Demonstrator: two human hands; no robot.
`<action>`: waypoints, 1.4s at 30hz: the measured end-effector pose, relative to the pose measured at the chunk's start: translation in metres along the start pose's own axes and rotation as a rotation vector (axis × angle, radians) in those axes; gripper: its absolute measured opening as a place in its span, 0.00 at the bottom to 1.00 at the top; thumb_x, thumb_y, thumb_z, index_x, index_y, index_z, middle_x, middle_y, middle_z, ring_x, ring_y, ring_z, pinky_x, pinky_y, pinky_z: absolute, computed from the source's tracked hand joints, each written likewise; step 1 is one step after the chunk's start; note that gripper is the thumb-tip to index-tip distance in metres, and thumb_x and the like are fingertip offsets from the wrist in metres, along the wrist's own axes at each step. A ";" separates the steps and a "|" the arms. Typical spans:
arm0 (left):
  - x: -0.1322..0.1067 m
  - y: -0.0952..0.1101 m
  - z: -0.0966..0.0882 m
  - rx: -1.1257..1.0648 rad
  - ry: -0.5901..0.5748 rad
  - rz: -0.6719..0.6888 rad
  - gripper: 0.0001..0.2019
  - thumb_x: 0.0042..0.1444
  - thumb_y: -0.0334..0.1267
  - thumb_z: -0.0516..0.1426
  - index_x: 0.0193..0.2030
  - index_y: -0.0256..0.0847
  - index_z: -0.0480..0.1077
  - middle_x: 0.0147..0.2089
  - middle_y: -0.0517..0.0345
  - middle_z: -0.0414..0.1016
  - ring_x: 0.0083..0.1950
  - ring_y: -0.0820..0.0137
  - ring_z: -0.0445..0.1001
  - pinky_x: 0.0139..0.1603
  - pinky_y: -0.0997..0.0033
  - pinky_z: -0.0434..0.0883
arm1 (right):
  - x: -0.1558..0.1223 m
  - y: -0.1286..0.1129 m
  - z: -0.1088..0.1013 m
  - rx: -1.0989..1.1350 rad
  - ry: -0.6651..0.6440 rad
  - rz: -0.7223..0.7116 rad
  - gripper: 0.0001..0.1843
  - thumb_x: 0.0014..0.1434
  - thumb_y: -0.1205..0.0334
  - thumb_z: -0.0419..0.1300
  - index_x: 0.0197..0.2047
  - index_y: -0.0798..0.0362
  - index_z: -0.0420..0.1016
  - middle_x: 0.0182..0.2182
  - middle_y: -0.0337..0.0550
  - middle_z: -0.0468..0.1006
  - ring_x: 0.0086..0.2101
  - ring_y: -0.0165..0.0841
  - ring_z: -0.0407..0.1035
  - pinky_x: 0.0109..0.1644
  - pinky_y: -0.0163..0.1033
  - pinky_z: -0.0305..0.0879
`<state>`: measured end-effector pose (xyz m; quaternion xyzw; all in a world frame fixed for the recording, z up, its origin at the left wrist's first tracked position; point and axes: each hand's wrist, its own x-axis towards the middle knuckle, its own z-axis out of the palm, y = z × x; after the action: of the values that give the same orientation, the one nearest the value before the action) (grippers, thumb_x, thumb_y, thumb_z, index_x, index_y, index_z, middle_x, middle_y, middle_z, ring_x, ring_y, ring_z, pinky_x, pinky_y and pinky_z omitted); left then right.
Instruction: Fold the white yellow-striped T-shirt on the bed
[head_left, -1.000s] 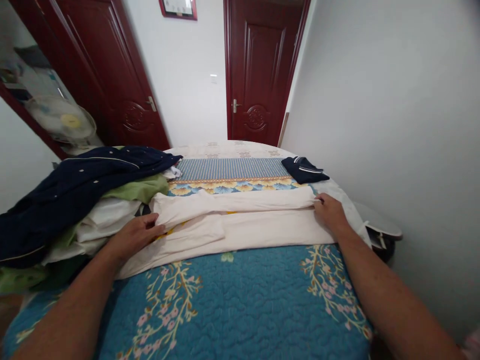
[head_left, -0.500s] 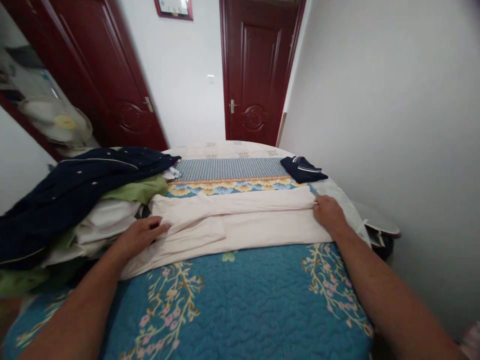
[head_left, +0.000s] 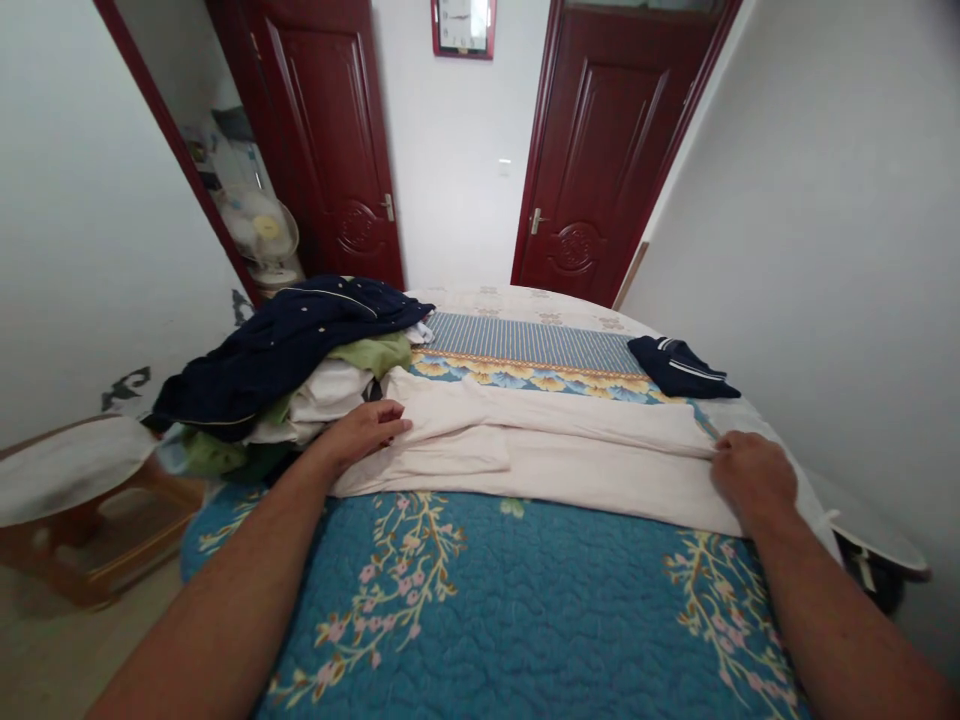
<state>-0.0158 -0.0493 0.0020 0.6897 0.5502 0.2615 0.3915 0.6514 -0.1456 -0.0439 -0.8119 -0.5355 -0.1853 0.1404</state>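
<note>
A pale pink shirt, folded into a long strip, lies across the blue quilted cover. One layer with a short sleeve-like flap rests on its left part. My right hand is closed on the strip's right end, pinching the edge of the cloth. At the left end, my left hand rests on the shirt with its fingers stretched out and the thumb partly hidden. The heaped clothes touch the shirt just beyond that hand.
Beside my left arm is a clothes pile topped by a dark navy garment. A folded navy garment with white stripes lies at the far right. A wooden stool stands left, a round-topped object right near the wall.
The view has turned left, so everything sits further right in the picture. Both hands keep their places on the shirt, which looks much the same.
</note>
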 end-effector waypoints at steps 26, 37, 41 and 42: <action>-0.014 0.010 0.039 0.297 -0.140 0.619 0.16 0.49 0.23 0.54 0.40 0.41 0.77 0.66 0.46 0.77 0.67 0.59 0.75 0.66 0.61 0.71 | -0.004 -0.396 -0.002 0.967 -0.266 -0.418 0.30 0.50 0.67 0.58 0.58 0.52 0.79 0.40 0.44 0.83 0.39 0.39 0.75 0.49 0.42 0.71; -0.012 0.009 0.021 0.294 0.031 0.447 0.08 0.57 0.32 0.55 0.37 0.41 0.76 0.33 0.58 0.78 0.35 0.68 0.74 0.39 0.70 0.67 | -0.025 -0.308 -0.011 1.183 -0.375 -0.494 0.05 0.54 0.62 0.56 0.35 0.49 0.72 0.35 0.40 0.78 0.36 0.36 0.71 0.42 0.39 0.66; -0.015 0.014 0.023 0.276 0.033 0.418 0.14 0.58 0.35 0.56 0.50 0.42 0.76 0.35 0.60 0.78 0.34 0.68 0.72 0.38 0.70 0.65 | -0.046 -0.297 -0.021 1.113 -0.317 -0.640 0.07 0.54 0.68 0.54 0.35 0.49 0.71 0.38 0.42 0.78 0.42 0.38 0.72 0.51 0.43 0.66; -0.015 0.014 0.023 0.280 0.033 0.407 0.16 0.58 0.36 0.57 0.53 0.42 0.76 0.35 0.60 0.78 0.35 0.68 0.72 0.38 0.70 0.66 | -0.050 -0.298 -0.025 1.089 -0.292 -0.684 0.09 0.53 0.70 0.54 0.35 0.48 0.71 0.38 0.42 0.78 0.43 0.39 0.72 0.52 0.44 0.66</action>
<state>0.0061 -0.0711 0.0021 0.8294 0.4372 0.2674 0.2223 0.3549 -0.0815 -0.0348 -0.4255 -0.7941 0.1899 0.3901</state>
